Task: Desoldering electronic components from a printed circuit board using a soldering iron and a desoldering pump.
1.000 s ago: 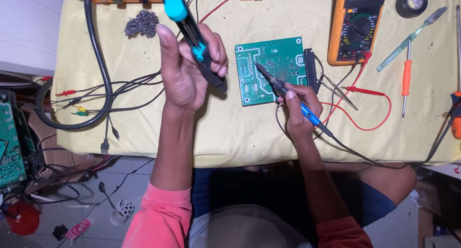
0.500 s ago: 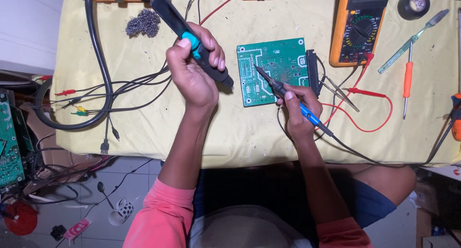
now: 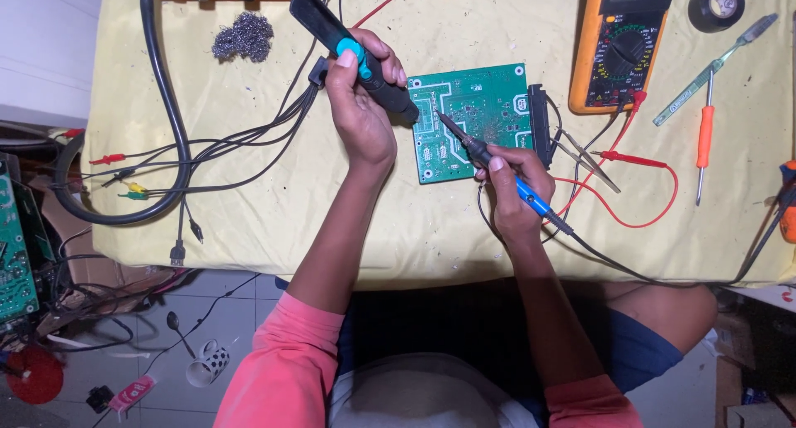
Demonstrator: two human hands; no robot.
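Yellow cloth (image 3: 249, 221) covering the bench. Steel wool wad (image 3: 242, 37) near the far edge. Orange multimeter (image 3: 620, 47) with red probe lead (image 3: 655, 167) looping beside it. Roll of black tape (image 3: 715, 4). Orange-handled screwdriver (image 3: 705, 138) (lying beside a clear green one (image 3: 713, 59)). Thick black cable (image 3: 170, 121) curving off the left side. Spotted mug (image 3: 206, 368) on the floor.

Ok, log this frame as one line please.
left hand: grips desoldering pump | right hand: holds soldering iron, tip on green circuit board | yellow cloth beneath
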